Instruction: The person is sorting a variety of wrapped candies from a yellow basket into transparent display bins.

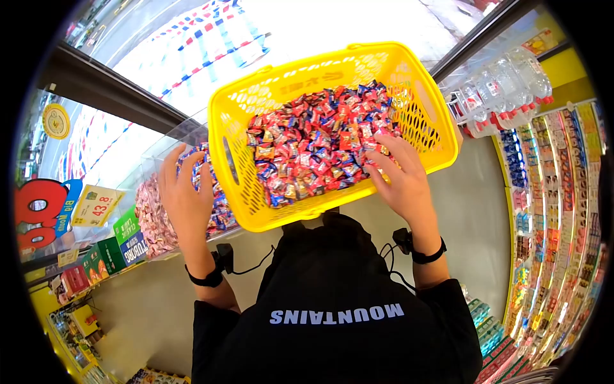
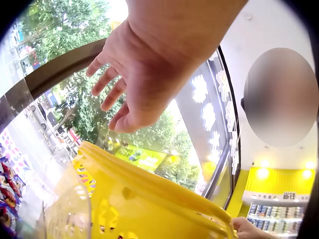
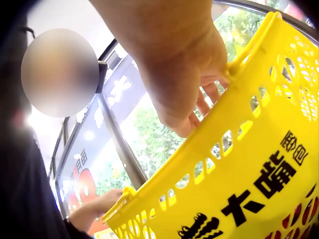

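Note:
A yellow plastic basket [image 1: 220,128] with pierced sides holds a heap of small wrapped candies [image 1: 326,144], mostly red, blue and orange. My left hand [image 1: 185,198] hovers left of the basket, over a clear bin of similar candies [image 1: 217,205]. Its fingers are spread and loosely bent, and nothing shows in them; the left wrist view has this hand [image 2: 139,79] above the basket's rim [image 2: 149,179]. Over the basket's near right rim reaches my right hand [image 1: 403,182], fingertips at the candies. In the right wrist view the rim partly hides the fingers [image 3: 202,102].
Pink-wrapped sweets [image 1: 157,217] fill a bin section at the left, near a price card [image 1: 97,205] and drink cartons [image 1: 125,240]. Large water bottles [image 1: 505,89] stand at the upper right. Long stocked shelves [image 1: 550,211] line the right side. Window frames [image 1: 121,83] border the far side.

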A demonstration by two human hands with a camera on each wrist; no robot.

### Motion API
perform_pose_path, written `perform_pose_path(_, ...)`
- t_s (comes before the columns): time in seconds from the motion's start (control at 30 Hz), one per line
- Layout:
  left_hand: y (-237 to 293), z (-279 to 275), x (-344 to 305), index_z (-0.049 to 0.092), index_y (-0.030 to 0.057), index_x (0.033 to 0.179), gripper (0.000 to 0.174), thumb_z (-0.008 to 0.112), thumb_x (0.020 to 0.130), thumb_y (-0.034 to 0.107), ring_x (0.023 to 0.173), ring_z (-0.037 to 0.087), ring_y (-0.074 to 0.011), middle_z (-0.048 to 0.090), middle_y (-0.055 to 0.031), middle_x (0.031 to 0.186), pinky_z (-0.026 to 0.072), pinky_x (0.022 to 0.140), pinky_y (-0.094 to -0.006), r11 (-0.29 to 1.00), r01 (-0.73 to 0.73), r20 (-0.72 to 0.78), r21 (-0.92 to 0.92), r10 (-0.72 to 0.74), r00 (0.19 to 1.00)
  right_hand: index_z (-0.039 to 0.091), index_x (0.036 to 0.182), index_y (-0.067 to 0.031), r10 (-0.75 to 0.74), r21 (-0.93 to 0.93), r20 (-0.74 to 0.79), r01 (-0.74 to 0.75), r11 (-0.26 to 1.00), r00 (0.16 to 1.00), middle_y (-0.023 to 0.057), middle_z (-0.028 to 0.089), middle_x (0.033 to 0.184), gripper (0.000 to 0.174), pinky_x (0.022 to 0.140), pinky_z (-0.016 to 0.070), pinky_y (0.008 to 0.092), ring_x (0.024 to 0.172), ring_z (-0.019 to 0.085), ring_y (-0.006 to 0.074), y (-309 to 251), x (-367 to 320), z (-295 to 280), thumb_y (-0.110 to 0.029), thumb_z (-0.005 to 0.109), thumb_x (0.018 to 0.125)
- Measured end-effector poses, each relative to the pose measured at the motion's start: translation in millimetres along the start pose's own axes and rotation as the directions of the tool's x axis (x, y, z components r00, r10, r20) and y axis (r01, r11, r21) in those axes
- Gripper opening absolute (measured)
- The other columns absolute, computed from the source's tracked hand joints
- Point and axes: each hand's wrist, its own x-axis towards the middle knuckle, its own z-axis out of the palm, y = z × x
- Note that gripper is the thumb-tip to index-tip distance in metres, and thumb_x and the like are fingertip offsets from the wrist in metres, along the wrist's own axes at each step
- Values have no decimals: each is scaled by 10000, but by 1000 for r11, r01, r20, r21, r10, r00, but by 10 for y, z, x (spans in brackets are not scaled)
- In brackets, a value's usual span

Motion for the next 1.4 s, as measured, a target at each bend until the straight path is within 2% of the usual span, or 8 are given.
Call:
perform_pose_path(0.07,-61,-225,69,784,117,1154,252,828,907,138,1334,630,-381,678,-118,1416,488,1119,-518,998,-36,2,59,36,999,771,1148,-80,-48,0,-14,48,999,999,137,702,1359,293,1126,517,534,1277,656,382,-140,91,100,-101,849,866)
perform_pose_path(0.13,734,4,121,786,112,1184,256,810,932,144,1350,621,-382,675,-133,1435,486,1125,-512,997,-65,66,-31,67,996,767,1139,-70,-73,-7,6,73,997,997,133,704,1353,286,1116,521,531,1266,660,377,444,10,-348,-104,849,867)
perform_pose_path(0.37,1545,-88,936,790,112,1129,217,824,921,166,1344,627,-379,687,-121,1412,489,1129,-501,888,-429,136,-168,452,882,770,1104,-56,-98,158,-47,105,982,994,133,708,1340,246,1114,517,520,1248,672,362,637,52,-307,-98,839,871)
perform_pose_path(0.73,2002,1514,1164,843,216,977,184,879,800,252,1483,489,-358,609,-105,1493,387,1235,-537,582,-658,450,-478,805,386,769,1061,-77,-77,116,-43,81,990,996,108,698,1305,208,1200,415,545,1251,660,311,685,0,-270,-190,809,891)
perform_pose_path(0.87,1973,1862,792,876,268,905,136,835,776,257,1565,420,-323,588,-62,1552,234,1336,-624,452,-828,432,-333,853,292,765,1052,-83,-62,110,-41,67,992,997,106,693,1282,204,1203,407,543,1248,649,308,693,-20,-221,-202,804,890)
perform_pose_path(1.0,1953,1963,835,873,253,921,197,884,732,307,1602,375,-326,591,-68,1560,227,1340,-630,409,-867,438,-285,860,261,763,1054,-82,-44,87,-50,48,995,998,106,686,1298,208,1202,404,551,1262,638,309,680,-8,-210,-208,797,892)
perform_pose_path(1.13,2042,1592,1079,829,218,957,291,955,709,301,1578,395,-336,585,-59,1494,255,1338,-604,565,-734,530,-377,781,330,765,1072,-76,-7,78,-40,10,997,999,120,680,1338,232,1205,395,570,1287,624,326,667,-9,-219,-223,800,896)
perform_pose_path(1.4,2234,635,1136,775,143,971,328,912,717,299,1545,446,-312,616,-49,1466,288,1330,-602,582,-756,326,-301,807,492,782,1095,-54,81,91,-50,-76,993,995,186,660,1379,447,1187,388,614,1340,582,376,510,87,-200,-403,895,840)
